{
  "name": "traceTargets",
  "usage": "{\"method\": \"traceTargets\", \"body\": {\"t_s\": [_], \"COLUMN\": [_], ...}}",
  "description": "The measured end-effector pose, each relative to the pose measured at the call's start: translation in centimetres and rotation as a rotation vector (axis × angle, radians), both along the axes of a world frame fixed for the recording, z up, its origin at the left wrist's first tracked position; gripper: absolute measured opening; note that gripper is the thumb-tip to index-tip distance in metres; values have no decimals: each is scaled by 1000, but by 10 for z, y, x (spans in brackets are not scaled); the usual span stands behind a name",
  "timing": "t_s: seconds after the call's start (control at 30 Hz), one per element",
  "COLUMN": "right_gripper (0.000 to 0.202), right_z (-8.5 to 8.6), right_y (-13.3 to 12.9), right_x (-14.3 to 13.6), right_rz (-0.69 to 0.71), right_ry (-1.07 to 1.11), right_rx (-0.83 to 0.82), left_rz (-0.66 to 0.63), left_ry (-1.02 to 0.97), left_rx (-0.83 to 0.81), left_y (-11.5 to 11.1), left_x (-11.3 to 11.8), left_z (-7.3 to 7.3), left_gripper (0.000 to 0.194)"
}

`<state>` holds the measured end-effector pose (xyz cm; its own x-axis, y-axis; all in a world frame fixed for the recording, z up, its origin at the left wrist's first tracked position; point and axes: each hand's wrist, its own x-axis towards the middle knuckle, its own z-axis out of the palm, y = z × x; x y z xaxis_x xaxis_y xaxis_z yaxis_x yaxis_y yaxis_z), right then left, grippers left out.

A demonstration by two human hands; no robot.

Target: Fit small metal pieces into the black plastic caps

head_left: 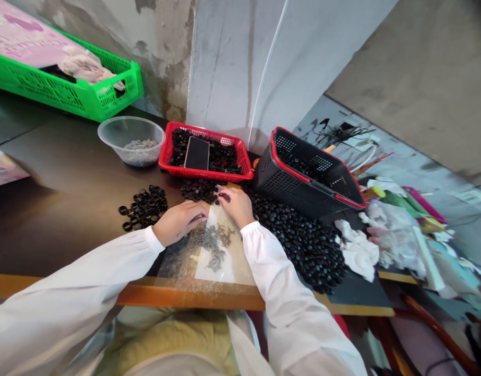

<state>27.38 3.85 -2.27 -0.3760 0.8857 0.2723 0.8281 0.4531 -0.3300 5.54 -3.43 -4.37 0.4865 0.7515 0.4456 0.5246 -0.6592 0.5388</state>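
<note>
My left hand (182, 220) is closed in a pinch over the clear plastic sheet, its fingertips together; anything between them is too small to make out. Close by on the right, my right hand (236, 204) pinches a small black round cap (217, 201) at the edge of a heap of such pieces. Below both hands, small metal pins (214, 243) lie scattered on a white paper sheet (205, 266). A group of black ring-shaped caps (144, 207) lies left of my left hand. To the right of my right arm spreads a large heap of black caps (303, 243).
Behind my hands stand a red basket (207, 174) of black pieces with a phone (197, 153) on top, and a clear bowl (131, 125) of small metal parts. A dark basket (303, 188) leans at right, near crumpled tissue (358, 249). A green crate (80, 96) sits back left.
</note>
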Motion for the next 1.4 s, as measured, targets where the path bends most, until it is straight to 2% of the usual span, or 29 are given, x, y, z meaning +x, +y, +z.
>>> {"method": "traceTargets", "body": {"t_s": [0.13,0.23,0.33,0.47,0.7,0.93,1.1,1.17,1.3,1.4], "right_gripper": [16,16,19,21,22,21,26,30,20,20], "right_z": [5,12,20,23,10,3,2,2,4,5], "right_y": [-13,-34,-58,-75,-75,-77,-78,-80,-82,-84], "right_x": [5,6,1,-4,-5,-8,-10,-12,-15,-17], "right_rz": [23,108,205,190,162,79,78,82,111,128], "right_ry": [135,285,503,593,647,859,999,1040,1056,1050], "right_rx": [-48,-125,-227,-248,-290,-435,-560,-571,-574,-601], "left_rz": [81,154,179,143,114,108,200,198,184,195], "left_ry": [-251,-412,-500,-518,-471,-326,-523,-585,-567,-537], "left_rx": [-201,-333,-381,-391,-381,-229,-459,-483,-328,-266], "left_y": [0,-2,-4,-7,-10,-10,-11,-13,-13,-12], "left_x": [-1,2,4,6,7,2,0,1,4,4], "left_z": [1,7,13,16,13,15,24,26,24,22], "left_gripper": [23,26,28,29,26,30,31,29,22,17]}}
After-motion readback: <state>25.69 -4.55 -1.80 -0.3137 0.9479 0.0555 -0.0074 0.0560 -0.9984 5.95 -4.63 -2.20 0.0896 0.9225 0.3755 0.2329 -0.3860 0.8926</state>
